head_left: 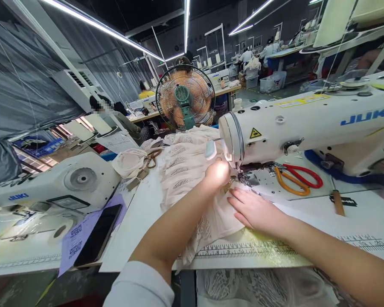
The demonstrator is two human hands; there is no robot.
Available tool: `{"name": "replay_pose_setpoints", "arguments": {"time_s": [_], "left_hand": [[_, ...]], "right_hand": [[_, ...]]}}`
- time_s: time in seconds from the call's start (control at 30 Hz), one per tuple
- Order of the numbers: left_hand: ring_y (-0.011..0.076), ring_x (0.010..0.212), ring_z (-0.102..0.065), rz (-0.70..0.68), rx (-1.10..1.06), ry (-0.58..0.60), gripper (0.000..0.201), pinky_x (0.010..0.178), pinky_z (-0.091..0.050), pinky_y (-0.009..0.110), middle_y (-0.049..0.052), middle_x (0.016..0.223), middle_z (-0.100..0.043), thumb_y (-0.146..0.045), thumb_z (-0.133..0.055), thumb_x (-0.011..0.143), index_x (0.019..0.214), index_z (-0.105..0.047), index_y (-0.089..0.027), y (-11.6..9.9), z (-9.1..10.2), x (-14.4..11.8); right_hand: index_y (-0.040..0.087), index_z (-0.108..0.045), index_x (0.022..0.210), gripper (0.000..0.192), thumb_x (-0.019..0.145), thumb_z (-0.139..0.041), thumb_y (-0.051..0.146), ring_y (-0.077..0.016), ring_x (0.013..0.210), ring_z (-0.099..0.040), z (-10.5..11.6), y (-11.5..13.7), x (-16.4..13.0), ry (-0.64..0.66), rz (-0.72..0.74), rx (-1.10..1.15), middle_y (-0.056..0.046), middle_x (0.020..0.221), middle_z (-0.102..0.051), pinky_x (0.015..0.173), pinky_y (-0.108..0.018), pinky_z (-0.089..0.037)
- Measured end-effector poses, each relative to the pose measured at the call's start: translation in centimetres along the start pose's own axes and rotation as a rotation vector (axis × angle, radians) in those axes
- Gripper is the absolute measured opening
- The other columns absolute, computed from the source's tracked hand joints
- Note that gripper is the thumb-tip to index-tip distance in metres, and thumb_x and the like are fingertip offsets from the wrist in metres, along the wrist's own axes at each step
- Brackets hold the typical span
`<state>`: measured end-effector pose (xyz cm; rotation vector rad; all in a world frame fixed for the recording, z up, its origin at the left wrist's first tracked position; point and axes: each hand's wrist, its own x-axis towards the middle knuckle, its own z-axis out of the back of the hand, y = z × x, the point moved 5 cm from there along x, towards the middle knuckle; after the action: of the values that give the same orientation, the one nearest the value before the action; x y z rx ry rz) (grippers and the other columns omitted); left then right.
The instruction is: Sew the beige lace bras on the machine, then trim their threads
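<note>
A cream fabric with lace panels point(182, 170) lies in a gathered heap across the sewing table, left of and under the head of a white sewing machine point(269, 128). My left hand point(218, 172) is closed on the fabric beside the needle area, its fingertips mostly hidden. Close to the presser foot point(240, 175), my right hand point(257, 209) lies on the fabric with fingers stretched out, pressing it flat. Lamp light falls brightly on the left hand.
Scissors with red and orange handles point(296, 179) lie on the machine bed, near a wooden-handled tool point(338, 202). A printed ruler point(230, 249) runs along the table's front edge. Leftward are a phone point(99, 234) and another sewing machine point(64, 183). A large fan point(184, 96) stands behind.
</note>
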<state>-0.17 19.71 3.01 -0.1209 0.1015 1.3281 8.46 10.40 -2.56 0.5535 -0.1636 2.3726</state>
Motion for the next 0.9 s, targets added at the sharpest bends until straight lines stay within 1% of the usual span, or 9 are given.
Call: {"name": "replay_pose_setpoints", "arguments": {"time_s": [0.07,0.13,0.2,0.23,0.37,0.47,0.57,0.7,0.9], "left_hand": [[0.0243,0.1,-0.061,-0.158,0.0,0.066,0.026,0.085,-0.048,0.032,0.014,0.108,-0.063,-0.022,-0.043,0.087,0.104,-0.061,-0.012,-0.6,-0.3,-1.9],[0.0198,0.106,-0.058,-0.37,-0.04,0.109,0.025,0.091,-0.046,0.027,0.009,0.115,-0.062,-0.026,-0.046,0.088,0.107,-0.06,-0.017,-1.2,-1.1,-4.1],[0.0185,0.116,-0.052,-0.534,-0.085,0.066,0.034,0.098,-0.042,0.026,0.009,0.127,-0.056,-0.03,-0.044,0.09,0.12,-0.052,-0.017,-1.3,-1.9,-5.8],[0.0193,0.12,-0.049,-0.577,-0.094,0.024,0.039,0.101,-0.04,0.028,0.011,0.131,-0.053,-0.032,-0.043,0.091,0.125,-0.048,-0.015,-1.1,-2.3,-6.3],[0.0214,0.123,-0.047,-0.579,-0.027,-0.079,0.043,0.103,-0.038,0.032,0.013,0.132,-0.052,-0.038,-0.039,0.093,0.126,-0.049,-0.012,-0.6,-3.6,-6.5],[0.0238,0.12,-0.049,-0.593,0.031,-0.114,0.042,0.101,-0.04,0.033,0.014,0.131,-0.053,-0.039,-0.04,0.092,0.118,-0.055,-0.009,-0.8,-3.7,-6.4],[0.0254,0.117,-0.051,-0.604,0.04,-0.134,0.044,0.098,-0.043,0.034,0.016,0.127,-0.055,-0.042,-0.043,0.091,0.112,-0.057,-0.006,-1.0,-3.5,-6.6],[0.0249,0.113,-0.054,-0.594,0.012,-0.129,0.042,0.091,-0.048,0.034,0.015,0.127,-0.055,-0.043,-0.044,0.09,0.111,-0.057,-0.009,-0.9,-3.6,-6.7],[0.0251,0.11,-0.056,-0.579,-0.002,-0.142,0.04,0.091,-0.048,0.035,0.014,0.125,-0.056,-0.043,-0.042,0.091,0.106,-0.059,-0.011,-0.9,-3.5,-5.6]], "right_hand": [[0.014,-0.063,0.108,0.031,0.08,-0.054,0.024,-0.0277,0.112,-0.053,0.1,-0.5,0.3,0.004,0.006,0.044,-0.014,0.117,-0.062,0.095,-0.043,-0.043],[0.014,-0.066,0.101,0.026,0.08,-0.055,0.024,-0.0271,0.106,-0.057,0.2,-0.7,0.4,0.006,0.005,0.082,-0.013,0.107,-0.066,0.093,-0.043,-0.045],[0.014,-0.066,0.099,0.024,0.08,-0.053,0.023,-0.0268,0.102,-0.059,0.4,-0.7,0.3,0.001,0.004,0.105,-0.013,0.104,-0.067,0.091,-0.043,-0.047],[0.013,-0.065,0.101,0.026,0.081,-0.051,0.021,-0.0269,0.103,-0.059,0.5,-0.6,0.1,-0.003,0.007,0.11,-0.014,0.106,-0.066,0.091,-0.043,-0.047],[0.01,-0.061,0.109,0.03,0.086,-0.044,0.02,-0.0266,0.112,-0.055,1.2,-0.1,-1.7,-0.035,0.055,0.122,-0.016,0.118,-0.061,0.093,-0.043,-0.047],[0.007,-0.059,0.113,0.034,0.088,-0.041,0.021,-0.0271,0.11,-0.057,1.7,0.1,-3.4,-0.083,0.058,0.104,-0.017,0.118,-0.062,0.089,-0.043,-0.051],[0.01,-0.06,0.113,0.033,0.09,-0.041,0.022,-0.0249,0.111,-0.058,1.8,0.2,-4.6,-0.063,0.059,0.14,-0.014,0.117,-0.064,0.09,-0.041,-0.051],[0.012,-0.061,0.113,0.032,0.09,-0.042,0.023,-0.0238,0.112,-0.058,2.0,0.2,-4.8,-0.052,0.06,0.206,-0.012,0.117,-0.064,0.092,-0.04,-0.051],[0.01,-0.06,0.114,0.035,0.09,-0.039,0.023,-0.0265,0.113,-0.057,1.9,-0.4,-4.3,-0.099,0.029,0.159,-0.016,0.12,-0.062,0.091,-0.044,-0.052]]}}
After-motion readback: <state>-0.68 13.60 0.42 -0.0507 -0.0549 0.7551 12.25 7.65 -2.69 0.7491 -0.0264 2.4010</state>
